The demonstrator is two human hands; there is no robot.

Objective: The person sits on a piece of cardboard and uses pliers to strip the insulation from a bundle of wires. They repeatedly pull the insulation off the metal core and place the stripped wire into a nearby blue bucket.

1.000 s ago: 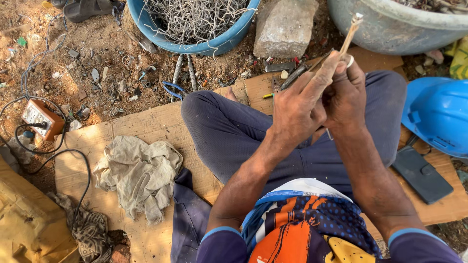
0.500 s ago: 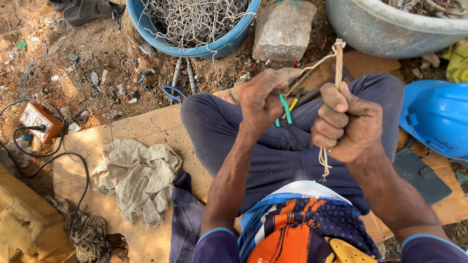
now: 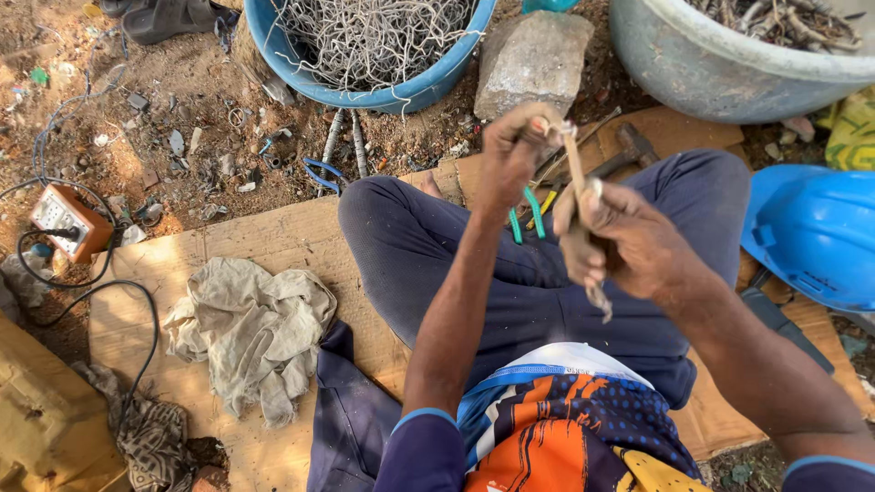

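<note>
Both our hands have moved since a moment ago: our left hand (image 3: 512,155) went up and out, and our right hand (image 3: 620,241) slid in closer. Each is closed tight on the tan cord (image 3: 574,173), which runs tight between them above our lap. The pliers with green handles (image 3: 529,214) lie just under it. We should pull evenly and keep the cord straight. Farther off sit the grey stone (image 3: 533,59) and the blue tub (image 3: 437,77) of wire.

stone (image 3: 531,59) ahead, tubs flanking (cardboard (image 3: 273,241) open)
</note>
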